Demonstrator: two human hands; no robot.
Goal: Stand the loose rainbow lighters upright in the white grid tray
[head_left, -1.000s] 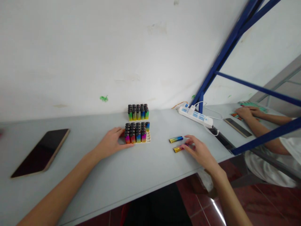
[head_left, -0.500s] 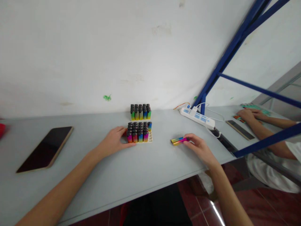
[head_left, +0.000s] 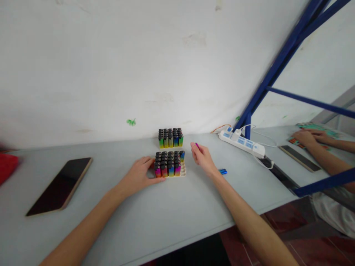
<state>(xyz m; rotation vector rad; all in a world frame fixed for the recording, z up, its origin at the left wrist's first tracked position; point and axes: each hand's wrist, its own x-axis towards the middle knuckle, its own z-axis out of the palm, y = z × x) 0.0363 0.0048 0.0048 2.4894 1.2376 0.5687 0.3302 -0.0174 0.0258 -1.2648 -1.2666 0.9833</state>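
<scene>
My left hand (head_left: 141,171) rests against the left end of the front lighter tray (head_left: 183,174), its thumb along the front and its fingers round the back corner. Upright in that pale tray stand several lighters (head_left: 168,166) with black tops and rainbow metallic bodies; sockets show bare in its rightmost column, where one blue lighter (head_left: 182,156) stands at the back. My right hand (head_left: 202,157) is raised just right of the tray, closed on a lighter (head_left: 197,145) whose purple end peeks out. A blue lighter (head_left: 223,171) lies on the table beyond my right forearm, partly hidden.
A second block of lighters (head_left: 171,138) stands behind, near the wall. A dark phone (head_left: 59,186) lies at left, a red object (head_left: 7,166) at the edge. At right are a power strip (head_left: 242,143), a blue metal frame (head_left: 273,74) and another person's hands (head_left: 307,136).
My right hand has lifted a lighter from the table and carried it left towards the tray, leaving a blue one lying. My left hand stays at the tray. The view has shifted slightly.
</scene>
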